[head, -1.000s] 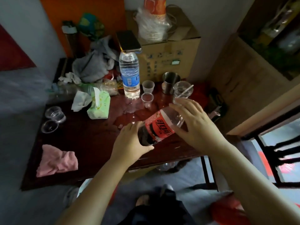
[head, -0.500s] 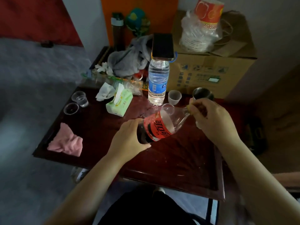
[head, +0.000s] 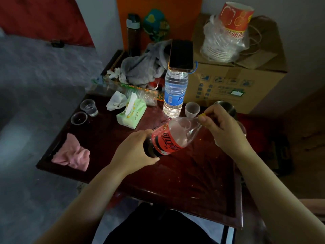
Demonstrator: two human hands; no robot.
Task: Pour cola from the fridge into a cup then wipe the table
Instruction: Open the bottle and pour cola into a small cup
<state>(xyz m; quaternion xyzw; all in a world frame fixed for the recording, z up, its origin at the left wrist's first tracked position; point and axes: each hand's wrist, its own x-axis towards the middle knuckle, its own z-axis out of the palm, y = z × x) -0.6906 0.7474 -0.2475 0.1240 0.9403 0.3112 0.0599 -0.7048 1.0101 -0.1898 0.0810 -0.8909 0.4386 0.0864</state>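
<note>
Cola bottle (head: 167,140): red label, large white Chinese brand characters, seen tilted, partly hidden by hand; small white print at label edge, too blurred to read; water bottle (head: 174,97): blue label, white print, illegible; cardboard box (head: 228,85): row of four blue handling pictograms on front, lines of blue print beneath, unreadable, small green-and-white sticker, text too small; tissue pack (head: 131,115): green wrapper, faint small print, unreadable; paper cup (head: 235,16): red-and-orange pattern, no legible words.
</note>
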